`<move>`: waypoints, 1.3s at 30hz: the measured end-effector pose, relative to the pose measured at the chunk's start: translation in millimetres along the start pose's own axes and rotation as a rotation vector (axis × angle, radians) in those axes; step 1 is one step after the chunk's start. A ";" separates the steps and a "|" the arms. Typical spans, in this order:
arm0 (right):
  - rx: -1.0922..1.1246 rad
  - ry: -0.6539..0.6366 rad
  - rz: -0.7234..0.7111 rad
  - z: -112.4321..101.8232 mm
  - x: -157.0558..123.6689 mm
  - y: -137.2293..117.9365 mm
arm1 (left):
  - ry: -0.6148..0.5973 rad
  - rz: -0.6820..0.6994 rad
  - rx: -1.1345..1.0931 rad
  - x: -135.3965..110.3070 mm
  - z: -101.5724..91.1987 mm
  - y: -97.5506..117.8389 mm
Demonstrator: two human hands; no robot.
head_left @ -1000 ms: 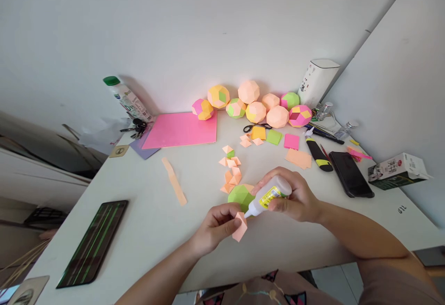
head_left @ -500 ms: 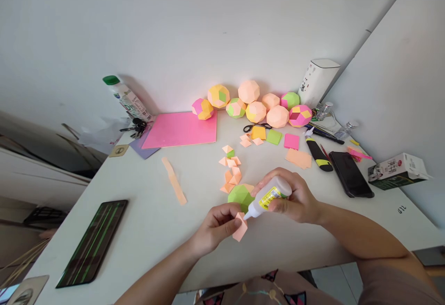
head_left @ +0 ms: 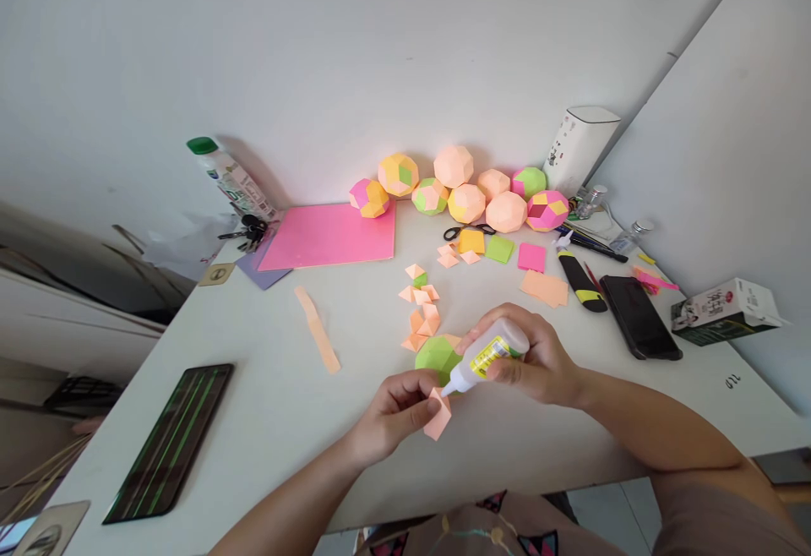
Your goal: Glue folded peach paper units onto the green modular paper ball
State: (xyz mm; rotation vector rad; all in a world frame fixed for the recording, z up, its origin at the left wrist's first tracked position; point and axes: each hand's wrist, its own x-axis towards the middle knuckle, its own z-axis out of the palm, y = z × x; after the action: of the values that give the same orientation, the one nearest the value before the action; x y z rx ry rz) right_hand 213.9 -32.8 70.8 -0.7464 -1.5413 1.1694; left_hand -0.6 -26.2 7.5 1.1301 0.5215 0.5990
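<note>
Between the thumb and fingers of my left hand [head_left: 399, 417] is a folded peach paper piece [head_left: 438, 422], low over the table's front part. My right hand [head_left: 536, 362] grips a glue bottle [head_left: 487, 357] with a yellow label, tilted so that its nozzle meets the top of the peach piece. Just behind both hands sits a green faceted paper ball [head_left: 436, 357], partly hidden by the bottle and fingers. Several more folded peach pieces [head_left: 429, 319] lie in a loose line beyond it, with a green one [head_left: 420, 280] among them.
Finished-looking paper balls [head_left: 454, 166] are heaped along the wall. Sticky notes [head_left: 500, 249], scissors [head_left: 469, 232], a utility knife [head_left: 581, 280] and a phone [head_left: 640, 317] lie right of centre. A pink board [head_left: 333, 237], a peach strip [head_left: 318, 329] and a dark tablet-shaped panel [head_left: 170, 444] are leftward.
The glue bottle in my right hand has shifted slightly left, its nozzle moving along the top of the peach piece. My left hand stays almost still.
</note>
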 end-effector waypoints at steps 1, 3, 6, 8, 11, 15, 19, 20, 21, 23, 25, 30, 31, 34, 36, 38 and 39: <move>-0.004 0.009 -0.002 0.1 0.2 0.3 | -0.001 0.003 -0.002 0.1 0.3 0.4; -0.008 0.018 0.000 0.1 0.4 0.4 | -0.005 0.009 -0.005 0.2 0.7 1.2; -0.016 0.009 0.008 -0.4 0.4 -1.0 | 0.008 0.011 0.002 0.1 0.3 2.0; -0.027 -0.006 0.012 -0.7 0.3 -2.2 | 0.021 0.011 0.005 -0.2 0.0 2.4; -0.028 -0.015 0.014 -0.7 0.3 -3.1 | 0.031 0.010 0.000 -0.7 0.1 3.1; 0.000 -0.002 0.007 0.2 0.2 -0.9 | 0.013 0.006 -0.009 -0.4 0.4 3.2; 0.031 0.011 0.026 0.7 -0.5 2.4 | 0.014 0.016 -0.009 0.0 -0.3 1.7; 0.039 0.011 0.033 0.6 -0.7 2.9 | 0.012 0.019 -0.004 0.0 -0.6 1.6; 0.045 0.008 0.040 0.5 -0.8 3.0 | 0.017 0.023 0.002 0.0 -0.8 1.5; 0.051 0.003 0.053 0.0 -1.1 2.5 | 0.021 0.036 0.011 -0.1 -1.3 2.0; 0.042 0.000 0.062 -0.5 -1.2 1.1 | 0.036 0.055 0.011 0.0 -1.5 2.8; 0.051 0.011 0.045 -1.0 -0.3 -3.2 | 0.105 0.102 -0.006 1.1 -1.4 2.8; 0.059 0.018 0.033 -1.2 -0.1 -3.8 | 0.125 0.101 -0.015 1.5 -1.2 2.3; 0.055 0.050 -0.004 -2.3 -0.2 -5.0 | 0.221 0.076 -0.074 3.5 -0.6 2.1; 0.029 0.069 -0.035 -2.8 -1.2 -5.4 | 0.292 0.028 -0.145 5.3 -0.2 3.7; -0.024 0.080 -0.113 -2.1 -3.0 -5.5 | 0.354 -0.048 -0.232 7.3 -0.5 6.1; -0.074 0.075 -0.171 -1.2 -4.1 -5.5 | 0.382 -0.092 -0.276 8.4 -0.9 7.2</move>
State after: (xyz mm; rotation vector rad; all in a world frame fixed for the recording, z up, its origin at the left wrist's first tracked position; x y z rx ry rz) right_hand 216.7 -37.9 74.5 -0.6855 -1.5599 0.9524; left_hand 3.7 -17.7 13.2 0.7281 0.7874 0.7859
